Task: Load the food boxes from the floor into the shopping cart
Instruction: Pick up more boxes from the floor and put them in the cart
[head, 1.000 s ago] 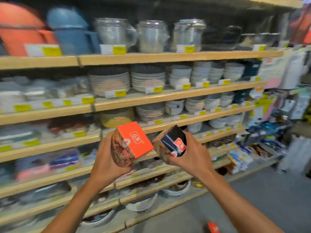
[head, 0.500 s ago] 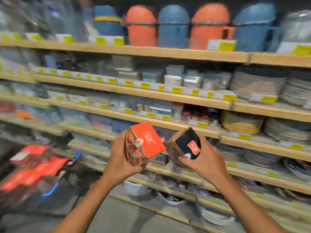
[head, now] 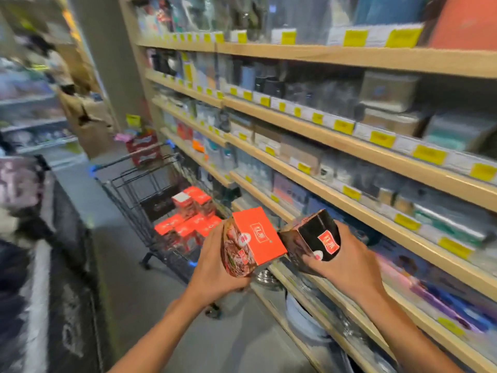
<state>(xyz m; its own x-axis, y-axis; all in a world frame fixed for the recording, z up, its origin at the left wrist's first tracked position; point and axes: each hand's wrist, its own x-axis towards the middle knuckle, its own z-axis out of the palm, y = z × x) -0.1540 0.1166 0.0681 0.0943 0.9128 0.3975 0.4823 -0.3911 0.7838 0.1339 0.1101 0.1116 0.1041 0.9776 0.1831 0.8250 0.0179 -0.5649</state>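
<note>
Food boxes are the job, and most that I can see already sit in the black wire shopping cart (head: 139, 184) ahead on my left — a heap of orange cardboard boxes (head: 189, 219) in its basket. The long wooden shelving (head: 322, 146) runs close along my right. My left hand (head: 215, 267) is curled round an orange-topped cardboard food box (head: 255, 235); my right hand (head: 347, 265) grips a black cardboard food box (head: 314, 238), thumb across its face. The two boxes nearly touch — I judge a knock could loosen either grip. The shelf edge crowds my right elbow; the open grey floor (head: 150, 305) between me and the cart gives clear room to reach over its rim.
</note>
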